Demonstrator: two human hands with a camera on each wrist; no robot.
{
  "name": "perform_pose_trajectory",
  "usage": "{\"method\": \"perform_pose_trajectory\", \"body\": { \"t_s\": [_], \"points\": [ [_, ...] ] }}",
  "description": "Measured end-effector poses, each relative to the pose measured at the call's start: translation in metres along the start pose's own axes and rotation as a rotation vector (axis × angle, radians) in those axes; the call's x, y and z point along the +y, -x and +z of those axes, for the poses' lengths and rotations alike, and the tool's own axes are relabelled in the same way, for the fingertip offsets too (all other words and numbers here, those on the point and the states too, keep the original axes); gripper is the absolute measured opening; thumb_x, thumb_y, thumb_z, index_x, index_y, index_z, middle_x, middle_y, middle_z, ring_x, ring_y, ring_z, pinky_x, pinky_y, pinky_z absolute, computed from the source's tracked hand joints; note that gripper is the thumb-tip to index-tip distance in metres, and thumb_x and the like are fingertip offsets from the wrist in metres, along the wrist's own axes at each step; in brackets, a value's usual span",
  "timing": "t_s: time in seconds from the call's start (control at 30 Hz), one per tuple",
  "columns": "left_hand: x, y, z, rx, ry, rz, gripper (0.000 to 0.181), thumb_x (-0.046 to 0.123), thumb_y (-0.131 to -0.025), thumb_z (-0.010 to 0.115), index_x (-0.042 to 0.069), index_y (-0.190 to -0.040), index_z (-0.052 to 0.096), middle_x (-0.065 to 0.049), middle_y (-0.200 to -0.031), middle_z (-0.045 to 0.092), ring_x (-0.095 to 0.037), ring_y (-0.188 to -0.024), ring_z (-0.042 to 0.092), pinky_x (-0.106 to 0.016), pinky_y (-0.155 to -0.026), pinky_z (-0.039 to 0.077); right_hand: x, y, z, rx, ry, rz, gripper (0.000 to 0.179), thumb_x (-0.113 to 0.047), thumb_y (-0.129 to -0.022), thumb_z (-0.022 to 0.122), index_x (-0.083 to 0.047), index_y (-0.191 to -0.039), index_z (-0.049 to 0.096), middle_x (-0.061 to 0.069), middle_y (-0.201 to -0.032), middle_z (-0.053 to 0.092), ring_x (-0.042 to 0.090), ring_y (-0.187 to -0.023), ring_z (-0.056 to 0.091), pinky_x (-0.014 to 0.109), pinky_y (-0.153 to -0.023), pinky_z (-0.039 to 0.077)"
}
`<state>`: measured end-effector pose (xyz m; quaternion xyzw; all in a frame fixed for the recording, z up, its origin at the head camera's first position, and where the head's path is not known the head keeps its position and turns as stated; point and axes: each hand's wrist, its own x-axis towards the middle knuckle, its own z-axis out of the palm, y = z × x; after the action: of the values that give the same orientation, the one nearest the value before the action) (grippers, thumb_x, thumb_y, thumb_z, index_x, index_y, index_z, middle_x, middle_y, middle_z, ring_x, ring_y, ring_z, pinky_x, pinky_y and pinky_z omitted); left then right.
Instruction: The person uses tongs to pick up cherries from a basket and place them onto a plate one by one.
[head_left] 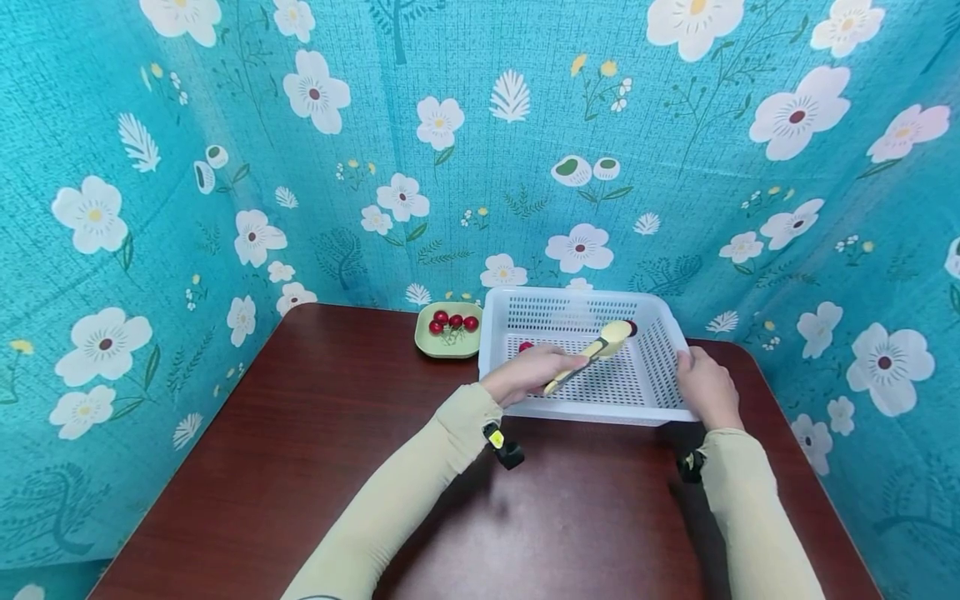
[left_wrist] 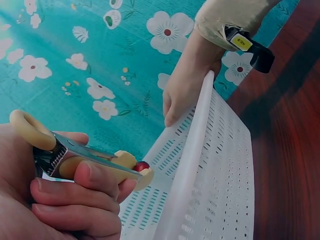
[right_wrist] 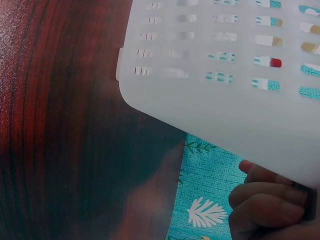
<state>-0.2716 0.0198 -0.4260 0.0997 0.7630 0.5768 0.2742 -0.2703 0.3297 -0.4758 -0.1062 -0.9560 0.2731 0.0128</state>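
Observation:
My left hand (head_left: 536, 372) grips a pair of tongs (left_wrist: 95, 155) with cream tips and metal arms, its fingers curled round them. Between the tips sits a dark red cherry (left_wrist: 142, 166). In the head view the tongs reach over a white perforated basket (head_left: 585, 412), pointing toward its back right. Another red fruit (head_left: 526, 346) shows inside the basket, partly hidden behind the left hand. At the basket's right side, my right hand (head_left: 707, 387) holds the rim, thumb on top. The right wrist view shows this hand's curled fingers (right_wrist: 265, 205) beside the basket wall.
Left of the basket stands a small green dish (head_left: 442, 352) with several red cherries and their stems. Brown wood-grain table (head_left: 315, 467) extends in front and to the left. A blue floral cloth (head_left: 450, 208) hangs behind and at both sides.

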Motion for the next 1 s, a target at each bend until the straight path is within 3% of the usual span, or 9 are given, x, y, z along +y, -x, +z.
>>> {"method": "perform_pose_trajectory", "body": {
  "t_s": [0.37,0.63,0.8,1.0],
  "points": [
    [-0.006,0.018,-0.023,0.007,0.055,0.01,0.043,0.044,-0.099,0.066,0.008,-0.122,0.07,-0.003,-0.082,0.06,-0.016,-0.066,0.052,-0.026,-0.058,0.038,0.0,0.001,-0.003,-0.004,-0.003,-0.002,0.058,-0.038,-0.113,0.03,0.009,-0.145,0.04,0.037,-0.121,0.059,0.046,-0.095,0.066,0.063,-0.08,0.053],
    [-0.013,0.028,-0.038,0.065,0.082,-0.014,0.051,0.048,-0.099,0.066,0.006,-0.128,0.066,-0.006,-0.101,0.063,-0.018,-0.084,0.057,-0.033,-0.074,0.048,0.0,0.001,-0.002,-0.012,-0.004,-0.001,0.057,-0.037,-0.113,0.031,0.01,-0.145,0.04,0.036,-0.121,0.059,0.046,-0.096,0.066,0.063,-0.081,0.053],
    [-0.017,0.034,-0.046,0.073,0.098,-0.012,0.052,0.049,-0.099,0.065,0.006,-0.13,0.064,-0.017,-0.122,0.062,-0.019,-0.093,0.057,-0.04,-0.085,0.049,-0.001,0.002,-0.003,-0.022,-0.012,0.012,0.058,-0.037,-0.113,0.03,0.009,-0.146,0.039,0.037,-0.123,0.058,0.047,-0.098,0.065,0.066,-0.084,0.052],
    [-0.023,0.041,-0.058,0.089,0.142,0.003,0.054,0.045,-0.101,0.064,0.004,-0.135,0.061,-0.009,-0.12,0.063,-0.019,-0.103,0.06,-0.043,-0.095,0.05,-0.002,0.002,-0.003,-0.026,-0.016,0.011,0.058,-0.038,-0.113,0.031,0.009,-0.146,0.039,0.037,-0.123,0.059,0.048,-0.098,0.066,0.067,-0.085,0.053]
  ]
}}
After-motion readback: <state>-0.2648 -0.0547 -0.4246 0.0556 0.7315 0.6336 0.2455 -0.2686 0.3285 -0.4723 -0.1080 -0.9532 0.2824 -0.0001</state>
